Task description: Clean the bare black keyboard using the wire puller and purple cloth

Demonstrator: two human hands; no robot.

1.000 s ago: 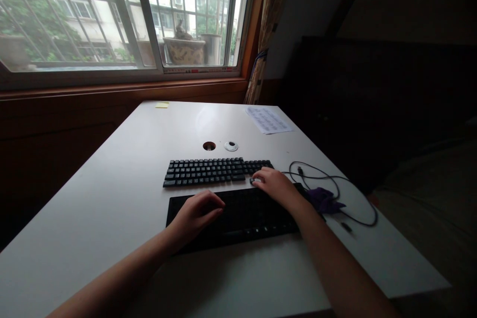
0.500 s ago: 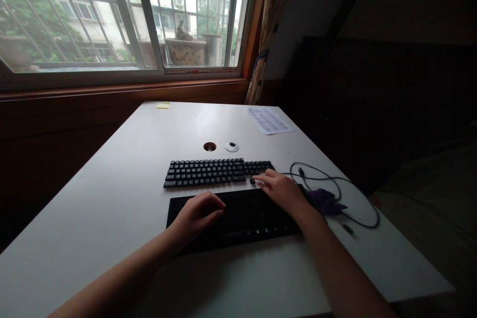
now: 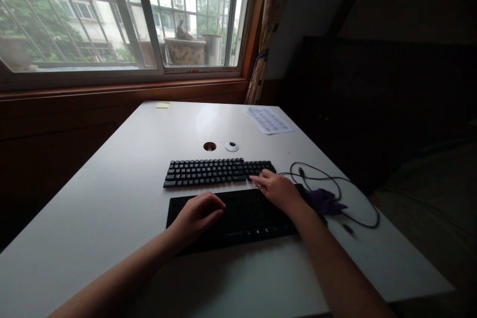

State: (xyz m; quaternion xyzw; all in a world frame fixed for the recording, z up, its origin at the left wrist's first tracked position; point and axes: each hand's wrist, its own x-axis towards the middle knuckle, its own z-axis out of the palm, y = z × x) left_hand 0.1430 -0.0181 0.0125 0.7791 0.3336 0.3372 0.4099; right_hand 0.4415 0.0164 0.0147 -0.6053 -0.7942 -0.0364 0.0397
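Observation:
A black keyboard base point(image 3: 242, 211) lies on the white table, its surface too dark for detail. Just beyond it, black keycaps point(image 3: 201, 171) stand in neat rows on the tabletop. My left hand point(image 3: 197, 211) rests over the base's left part, fingers loosely curved and thumb apart, with nothing visible in it. My right hand point(image 3: 274, 186) reaches over the base's right part. Its index finger is stretched out and touches a keycap at the near edge of the rows; the other fingers are bent and partly hidden. This hand also covers some of the keycaps at the right.
To the right lie a purple cloth point(image 3: 326, 202), a looped black cable point(image 3: 357, 181) and a small dark piece point(image 3: 348, 229). Printed sheets point(image 3: 269, 120), a yellow sticky note point(image 3: 163, 105), a round hole point(image 3: 209, 146) and a white ring-shaped cover point(image 3: 231, 146) are farther back.
My right hand has shifted slightly left and away from me. The keycap at its index fingertip has moved from a gap in front of the rows up against them. My left hand stays put.

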